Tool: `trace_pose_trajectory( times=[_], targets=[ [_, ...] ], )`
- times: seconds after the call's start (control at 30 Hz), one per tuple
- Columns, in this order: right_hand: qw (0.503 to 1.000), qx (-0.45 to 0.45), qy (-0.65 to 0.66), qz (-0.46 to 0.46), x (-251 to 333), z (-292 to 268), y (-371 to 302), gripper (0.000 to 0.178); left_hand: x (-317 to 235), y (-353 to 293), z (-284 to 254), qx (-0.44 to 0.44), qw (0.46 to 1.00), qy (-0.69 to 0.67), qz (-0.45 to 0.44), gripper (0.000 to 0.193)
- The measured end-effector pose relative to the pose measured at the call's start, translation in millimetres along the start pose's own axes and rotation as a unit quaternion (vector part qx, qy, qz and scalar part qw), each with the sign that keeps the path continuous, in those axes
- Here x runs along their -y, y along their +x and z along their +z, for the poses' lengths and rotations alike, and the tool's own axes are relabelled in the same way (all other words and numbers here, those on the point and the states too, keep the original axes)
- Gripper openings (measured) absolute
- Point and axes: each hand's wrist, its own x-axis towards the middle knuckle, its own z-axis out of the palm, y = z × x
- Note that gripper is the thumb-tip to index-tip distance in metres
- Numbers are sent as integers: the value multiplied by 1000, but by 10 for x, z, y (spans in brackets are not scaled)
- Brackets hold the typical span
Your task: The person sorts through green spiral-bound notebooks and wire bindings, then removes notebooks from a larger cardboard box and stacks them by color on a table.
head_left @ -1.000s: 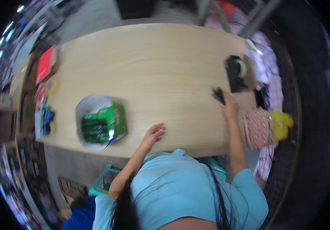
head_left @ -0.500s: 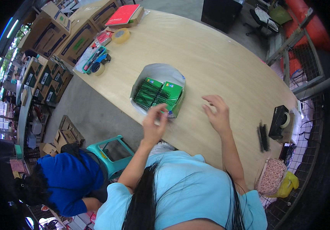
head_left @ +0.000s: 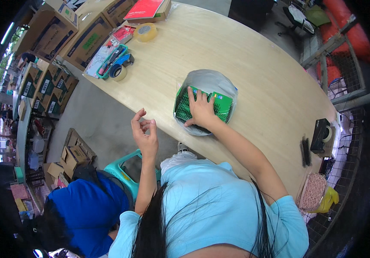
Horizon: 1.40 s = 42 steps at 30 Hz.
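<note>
A clear plastic bag (head_left: 211, 78) lies open-mouthed on the table. Inside it are green spiral notebooks (head_left: 222, 106), side by side, with black coil bindings. My right hand (head_left: 202, 111) reaches into the bag and rests flat on the left-hand notebooks, fingers spread, gripping nothing. Off the table's near edge, left of the bag, my left hand (head_left: 145, 135) hangs in the air, its fingers loosely bent and apart, with nothing in it.
The wooden table (head_left: 262, 86) holds tape rolls (head_left: 145, 32), a teal pen tray (head_left: 109, 64) and a red book (head_left: 146, 9) far left. At right are black coils (head_left: 305, 151), a tape dispenser (head_left: 321, 135) and a pink pouch (head_left: 314, 192). A co-worker in blue (head_left: 88, 210) sits near a teal stool (head_left: 124, 172).
The bag of notebooks has shifted to the right. My right hand has come left onto the notebooks, while my left hand has drawn away from the bag, leftward past the table edge.
</note>
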Motion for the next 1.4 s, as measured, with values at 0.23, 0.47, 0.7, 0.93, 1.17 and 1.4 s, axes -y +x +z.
trace_pose_trajectory(
  times=[0.23, 0.47, 0.7, 0.93, 1.17, 1.4],
  targets=[
    [997, 63, 38, 17, 121, 230, 121, 98, 70, 311, 183, 115, 993, 13, 12, 41],
    [970, -6, 244, -25, -171, 309, 145, 53, -23, 469, 336, 220, 933, 229, 167, 19],
    [733, -109, 670, 32, -549, -210, 115, 31, 80, 652, 716, 438, 746, 403, 298, 7],
    [397, -213, 890, -62, -1067, -483, -398, 34, 253, 550, 923, 473, 602, 496, 409, 8],
    [412, -201, 888, -42, -1247, -682, -829, 20, -199, 847, 854, 542, 614, 458, 347, 13],
    [656, -82, 748, -57, -766, -1023, -810, 25, -1297, 1124, 979, 651, 637, 290, 294, 10]
  ],
)
